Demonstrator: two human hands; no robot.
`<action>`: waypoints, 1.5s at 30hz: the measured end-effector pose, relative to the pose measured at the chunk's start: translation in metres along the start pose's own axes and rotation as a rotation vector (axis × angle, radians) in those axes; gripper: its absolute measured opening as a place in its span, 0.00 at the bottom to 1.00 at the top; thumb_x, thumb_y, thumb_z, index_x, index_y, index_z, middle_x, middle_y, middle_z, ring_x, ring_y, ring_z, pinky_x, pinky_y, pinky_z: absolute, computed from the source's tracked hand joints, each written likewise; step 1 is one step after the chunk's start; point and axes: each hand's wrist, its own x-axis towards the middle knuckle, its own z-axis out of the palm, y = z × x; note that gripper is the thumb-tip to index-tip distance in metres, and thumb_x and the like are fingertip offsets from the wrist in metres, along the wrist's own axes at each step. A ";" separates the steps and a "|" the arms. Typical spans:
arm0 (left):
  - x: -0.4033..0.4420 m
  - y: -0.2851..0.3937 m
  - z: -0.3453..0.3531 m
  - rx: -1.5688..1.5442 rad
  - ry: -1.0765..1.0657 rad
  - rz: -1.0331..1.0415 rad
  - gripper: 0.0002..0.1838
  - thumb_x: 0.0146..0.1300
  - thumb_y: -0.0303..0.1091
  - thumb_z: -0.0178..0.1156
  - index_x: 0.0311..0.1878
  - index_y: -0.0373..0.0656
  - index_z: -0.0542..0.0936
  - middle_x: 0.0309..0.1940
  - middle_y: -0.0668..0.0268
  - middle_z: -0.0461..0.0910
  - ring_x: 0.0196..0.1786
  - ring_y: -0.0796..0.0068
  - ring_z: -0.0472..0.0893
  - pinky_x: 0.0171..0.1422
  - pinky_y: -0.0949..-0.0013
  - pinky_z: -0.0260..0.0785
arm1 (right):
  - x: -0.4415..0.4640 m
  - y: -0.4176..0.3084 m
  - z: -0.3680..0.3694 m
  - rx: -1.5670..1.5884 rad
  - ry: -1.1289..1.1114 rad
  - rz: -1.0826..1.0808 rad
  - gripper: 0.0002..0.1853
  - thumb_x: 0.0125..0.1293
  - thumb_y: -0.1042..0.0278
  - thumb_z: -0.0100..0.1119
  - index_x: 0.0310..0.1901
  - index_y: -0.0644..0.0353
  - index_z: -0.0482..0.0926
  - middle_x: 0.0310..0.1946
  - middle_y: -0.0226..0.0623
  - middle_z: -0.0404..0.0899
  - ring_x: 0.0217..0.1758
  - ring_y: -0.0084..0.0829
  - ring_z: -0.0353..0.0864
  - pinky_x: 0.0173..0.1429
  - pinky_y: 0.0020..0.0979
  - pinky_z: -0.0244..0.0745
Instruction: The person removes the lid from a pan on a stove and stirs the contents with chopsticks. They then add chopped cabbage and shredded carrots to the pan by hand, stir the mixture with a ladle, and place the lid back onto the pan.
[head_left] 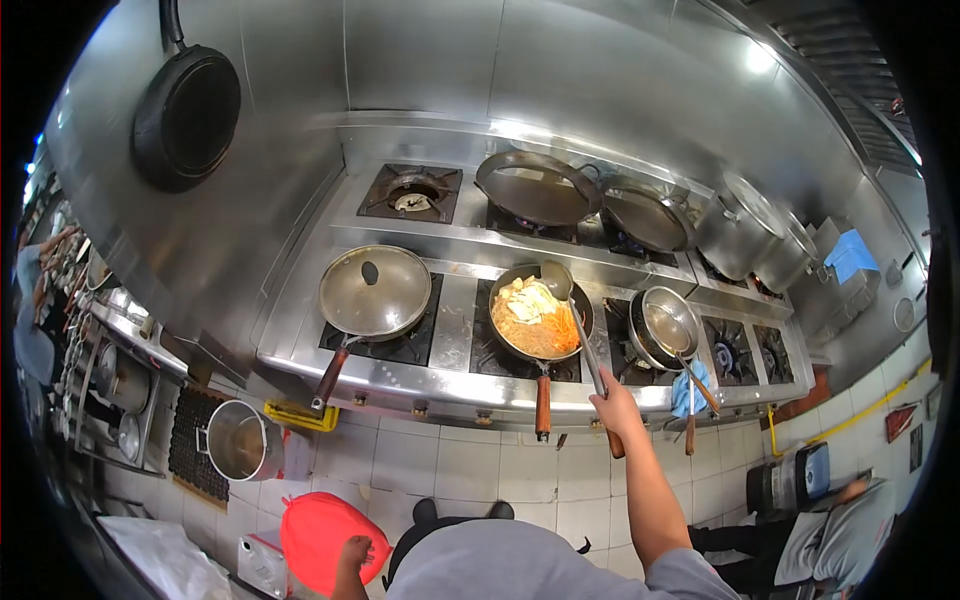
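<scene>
My right hand [617, 408] is closed around the handle of a long metal ladle [590, 345]. The ladle's bowl rests at the far right rim of a wok [543, 364] on the front burner. In the wok lie noodles [535, 335], orange shreds like carrot [562, 328] and pale pieces [524, 298] on top. The wok's wooden handle [543, 405] points toward me, with no hand on it. Low at my side, my left hand [357, 550] hangs with loosely bent fingers in front of a red plastic bag [318, 530]; nothing shows in it.
Left of the wok stands a lidded pan [375, 292]. To its right, a smaller pan [668, 322] sits beside a blue cloth [690, 388]. Wide pans [538, 190] and tall pots [740, 228] line the back burners. A pot [238, 440] stands low left. Another person [840, 535] is at right.
</scene>
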 end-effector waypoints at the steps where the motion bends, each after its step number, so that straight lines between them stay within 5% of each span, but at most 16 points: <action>1: 0.001 -0.002 0.000 -0.002 0.008 0.012 0.14 0.63 0.39 0.50 0.47 0.40 0.72 0.32 0.61 0.77 0.23 0.68 0.77 0.25 0.67 0.71 | -0.004 -0.001 0.002 -0.016 0.018 0.015 0.34 0.55 0.67 0.58 0.65 0.55 0.59 0.40 0.53 0.79 0.45 0.47 0.78 0.51 0.38 0.70; 6: 0.004 0.008 0.001 -0.006 0.013 0.016 0.14 0.63 0.39 0.51 0.47 0.40 0.72 0.32 0.61 0.77 0.23 0.69 0.76 0.24 0.66 0.71 | -0.009 0.021 0.015 0.047 0.075 -0.063 0.34 0.55 0.68 0.58 0.66 0.55 0.59 0.34 0.49 0.80 0.35 0.41 0.81 0.42 0.35 0.74; 8: 0.009 0.014 0.002 -0.058 -0.002 0.104 0.13 0.61 0.37 0.53 0.45 0.39 0.73 0.29 0.62 0.76 0.19 0.70 0.75 0.21 0.69 0.70 | -0.010 0.020 0.010 0.495 -0.168 0.131 0.34 0.57 0.70 0.57 0.66 0.57 0.59 0.26 0.41 0.76 0.22 0.30 0.76 0.27 0.31 0.73; 11: 0.015 0.028 0.006 -0.034 0.000 0.120 0.14 0.61 0.37 0.54 0.45 0.39 0.73 0.29 0.62 0.76 0.19 0.70 0.75 0.21 0.69 0.70 | -0.032 0.001 -0.003 0.331 -0.061 0.074 0.33 0.58 0.72 0.56 0.66 0.60 0.58 0.22 0.33 0.70 0.16 0.21 0.67 0.18 0.27 0.67; 15: 0.015 0.038 0.012 0.013 -0.001 0.140 0.13 0.63 0.37 0.51 0.47 0.41 0.72 0.33 0.61 0.77 0.24 0.69 0.77 0.26 0.67 0.71 | -0.057 0.010 -0.010 0.450 -0.048 0.089 0.32 0.60 0.72 0.56 0.65 0.61 0.58 0.22 0.33 0.71 0.16 0.22 0.68 0.19 0.27 0.67; 17: 0.015 0.038 0.014 -0.033 0.011 0.156 0.13 0.60 0.37 0.54 0.44 0.40 0.74 0.29 0.62 0.77 0.20 0.69 0.77 0.21 0.69 0.69 | -0.068 0.014 -0.024 0.637 -0.212 0.164 0.31 0.60 0.72 0.55 0.65 0.61 0.59 0.22 0.32 0.70 0.15 0.21 0.67 0.18 0.26 0.67; 24: 0.017 0.027 0.011 0.062 -0.047 0.067 0.13 0.61 0.38 0.54 0.44 0.40 0.74 0.31 0.62 0.77 0.20 0.69 0.77 0.21 0.69 0.69 | -0.081 0.010 -0.032 0.352 -0.264 0.164 0.29 0.61 0.70 0.55 0.64 0.61 0.61 0.23 0.34 0.71 0.15 0.22 0.68 0.19 0.26 0.67; 31: 0.019 0.025 0.011 -0.018 -0.003 0.088 0.13 0.61 0.37 0.52 0.45 0.41 0.73 0.30 0.62 0.77 0.20 0.69 0.76 0.22 0.68 0.70 | -0.073 0.009 -0.038 0.594 -0.370 0.210 0.28 0.62 0.71 0.53 0.64 0.60 0.60 0.23 0.32 0.70 0.15 0.21 0.69 0.18 0.24 0.66; 37: 0.012 0.026 0.016 -0.003 -0.009 0.060 0.12 0.62 0.37 0.53 0.46 0.42 0.73 0.30 0.63 0.77 0.21 0.70 0.76 0.22 0.68 0.70 | -0.036 0.009 -0.021 0.783 -0.290 0.100 0.25 0.63 0.72 0.52 0.62 0.63 0.62 0.22 0.30 0.70 0.15 0.20 0.69 0.19 0.23 0.66; 40: 0.013 0.024 0.015 0.022 -0.014 0.065 0.12 0.62 0.38 0.54 0.45 0.42 0.74 0.30 0.63 0.77 0.21 0.70 0.77 0.22 0.68 0.70 | -0.021 0.002 -0.016 0.745 -0.305 0.133 0.27 0.62 0.72 0.52 0.64 0.62 0.61 0.22 0.30 0.70 0.15 0.20 0.68 0.19 0.23 0.67; 42: 0.015 0.022 0.012 0.017 0.001 0.075 0.13 0.62 0.38 0.54 0.45 0.42 0.74 0.30 0.63 0.77 0.21 0.70 0.77 0.22 0.69 0.71 | -0.019 -0.011 -0.002 0.456 -0.137 0.076 0.31 0.62 0.72 0.53 0.66 0.63 0.56 0.21 0.31 0.70 0.15 0.21 0.67 0.20 0.24 0.66; 45: 0.010 0.021 0.007 -0.022 0.015 0.099 0.13 0.63 0.39 0.53 0.46 0.41 0.72 0.32 0.62 0.77 0.22 0.68 0.76 0.25 0.67 0.71 | -0.025 -0.014 -0.011 0.572 -0.208 0.102 0.31 0.60 0.72 0.55 0.65 0.64 0.57 0.21 0.31 0.70 0.15 0.22 0.67 0.19 0.25 0.66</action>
